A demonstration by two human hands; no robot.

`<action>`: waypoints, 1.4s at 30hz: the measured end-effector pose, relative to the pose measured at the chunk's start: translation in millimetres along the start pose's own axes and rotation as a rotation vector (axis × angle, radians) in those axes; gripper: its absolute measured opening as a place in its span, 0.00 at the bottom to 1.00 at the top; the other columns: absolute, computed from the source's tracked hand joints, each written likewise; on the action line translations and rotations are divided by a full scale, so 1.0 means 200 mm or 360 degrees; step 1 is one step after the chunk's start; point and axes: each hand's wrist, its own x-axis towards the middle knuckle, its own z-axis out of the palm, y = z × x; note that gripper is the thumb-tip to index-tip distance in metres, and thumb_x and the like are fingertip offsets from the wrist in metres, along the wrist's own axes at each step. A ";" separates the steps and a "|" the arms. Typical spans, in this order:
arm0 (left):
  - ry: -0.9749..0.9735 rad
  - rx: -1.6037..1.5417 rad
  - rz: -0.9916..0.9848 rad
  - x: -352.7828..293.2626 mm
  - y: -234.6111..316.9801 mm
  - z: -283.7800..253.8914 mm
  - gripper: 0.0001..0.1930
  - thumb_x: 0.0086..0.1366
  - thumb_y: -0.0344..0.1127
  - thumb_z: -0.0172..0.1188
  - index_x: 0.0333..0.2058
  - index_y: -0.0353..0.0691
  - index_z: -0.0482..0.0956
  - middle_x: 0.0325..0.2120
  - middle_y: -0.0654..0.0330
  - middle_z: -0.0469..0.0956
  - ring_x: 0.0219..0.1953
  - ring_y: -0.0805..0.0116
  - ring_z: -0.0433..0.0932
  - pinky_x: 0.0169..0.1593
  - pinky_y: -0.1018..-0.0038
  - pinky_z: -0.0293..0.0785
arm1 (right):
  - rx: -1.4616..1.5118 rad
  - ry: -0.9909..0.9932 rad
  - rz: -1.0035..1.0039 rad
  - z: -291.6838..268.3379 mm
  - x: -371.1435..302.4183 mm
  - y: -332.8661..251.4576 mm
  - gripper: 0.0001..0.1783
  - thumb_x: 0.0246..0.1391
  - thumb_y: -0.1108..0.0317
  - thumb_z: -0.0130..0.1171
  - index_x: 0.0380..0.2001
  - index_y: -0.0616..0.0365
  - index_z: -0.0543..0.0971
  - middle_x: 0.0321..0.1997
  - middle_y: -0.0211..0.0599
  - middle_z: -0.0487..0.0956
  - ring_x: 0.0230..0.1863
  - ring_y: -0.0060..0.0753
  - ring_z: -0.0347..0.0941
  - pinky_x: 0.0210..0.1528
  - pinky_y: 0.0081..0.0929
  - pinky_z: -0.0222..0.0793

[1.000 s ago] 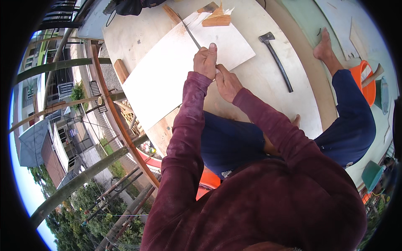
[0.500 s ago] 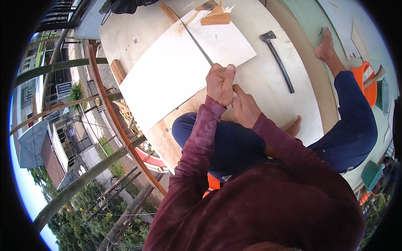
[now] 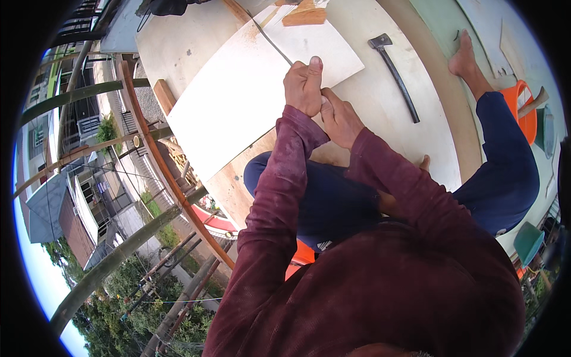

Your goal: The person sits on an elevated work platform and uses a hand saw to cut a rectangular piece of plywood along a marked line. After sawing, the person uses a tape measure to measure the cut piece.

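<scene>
Both my hands are closed, one behind the other, around the handle end of a handsaw (image 3: 269, 39), whose blade shows as a thin dark edge. My left hand (image 3: 304, 87) is the farther one, with its thumb up. Close behind and to its right, my right hand (image 3: 343, 119) grips too; the handle itself is hidden. The blade reaches away from me across a large white board (image 3: 229, 98), toward a narrow wood strip (image 3: 238, 11). Brown sawdust (image 3: 252, 31) lies beside the blade's far part.
Right of the board lies a hatchet (image 3: 397, 80) with a dark handle. Wood offcuts (image 3: 304, 16) rest at the board's far edge. An orange bucket (image 3: 523, 113) stands at the right. To the left, a wooden rail (image 3: 169, 178) and bamboo poles border a drop to houses and trees.
Both hands have moved away from me and slightly left, pushing the handsaw forward. Less of the blade shows before my left hand. The hatchet and offcuts keep their places on the work surface.
</scene>
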 end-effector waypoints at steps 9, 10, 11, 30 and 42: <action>-0.0051 0.0000 0.0141 -0.16 0.10 0.02 0.33 0.73 0.53 0.51 0.14 0.30 0.71 0.16 0.54 0.65 0.25 0.63 0.64 0.34 0.66 0.64 | 0.0101 -0.0032 0.0073 -0.02 -0.15 -0.04 0.21 0.72 0.54 0.32 0.50 0.60 0.68 0.28 0.57 0.77 0.33 0.64 0.75 0.38 0.50 0.69; -0.0023 -0.0089 0.0141 -0.15 0.10 0.04 0.33 0.73 0.53 0.52 0.15 0.30 0.71 0.16 0.55 0.65 0.25 0.64 0.63 0.33 0.66 0.64 | 0.0059 0.0040 -0.0058 -0.02 -0.13 0.00 0.21 0.72 0.55 0.33 0.50 0.60 0.68 0.28 0.56 0.77 0.32 0.65 0.75 0.37 0.50 0.68; -0.0006 -0.0176 0.0109 -0.17 0.09 0.04 0.33 0.72 0.53 0.52 0.15 0.30 0.71 0.16 0.56 0.64 0.24 0.65 0.63 0.33 0.67 0.64 | 0.0027 0.0102 -0.0159 0.00 -0.14 0.01 0.20 0.72 0.55 0.33 0.49 0.60 0.68 0.28 0.56 0.77 0.32 0.65 0.75 0.37 0.50 0.68; -0.0073 -0.0079 -0.0138 0.38 -0.08 -0.05 0.36 0.71 0.56 0.53 0.14 0.28 0.68 0.14 0.55 0.63 0.20 0.63 0.64 0.30 0.60 0.63 | -0.0053 0.0173 -0.0113 0.06 0.40 0.04 0.21 0.71 0.56 0.35 0.47 0.62 0.70 0.26 0.58 0.76 0.31 0.65 0.75 0.37 0.50 0.67; -0.0101 0.0102 -0.0099 0.36 -0.16 -0.05 0.34 0.70 0.55 0.54 0.16 0.28 0.73 0.17 0.50 0.68 0.22 0.59 0.66 0.31 0.61 0.64 | 0.0101 0.0154 -0.0071 0.11 0.35 0.09 0.21 0.69 0.56 0.36 0.48 0.63 0.69 0.28 0.65 0.77 0.35 0.70 0.75 0.40 0.55 0.67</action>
